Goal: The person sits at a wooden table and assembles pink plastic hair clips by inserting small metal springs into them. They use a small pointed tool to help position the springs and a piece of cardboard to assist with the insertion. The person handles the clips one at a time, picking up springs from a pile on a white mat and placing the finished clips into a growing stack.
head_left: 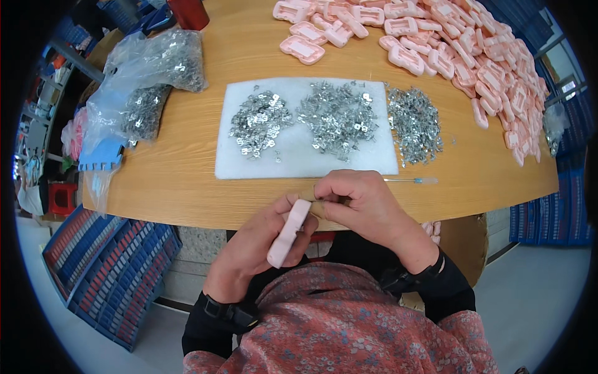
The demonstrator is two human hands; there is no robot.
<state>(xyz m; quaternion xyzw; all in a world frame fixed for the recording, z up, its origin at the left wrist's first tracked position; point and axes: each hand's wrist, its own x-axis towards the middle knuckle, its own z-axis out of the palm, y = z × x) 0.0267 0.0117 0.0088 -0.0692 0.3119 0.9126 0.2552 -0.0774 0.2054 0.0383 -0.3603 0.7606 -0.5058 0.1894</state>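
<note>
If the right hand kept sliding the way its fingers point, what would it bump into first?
The right hand points left, toward the pink plastic piece held in the left hand. It would probably meet that piece first; its fingertips look already at its top end.

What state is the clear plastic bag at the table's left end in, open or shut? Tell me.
Open. The clear plastic bag lies slumped on the table, its mouth loose, with small metal parts spilling out.

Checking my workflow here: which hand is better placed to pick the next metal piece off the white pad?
Probably the right hand: it sits nearer the white pad and the metal piles, while the left hand is wrapped around the pink plastic part.
</note>
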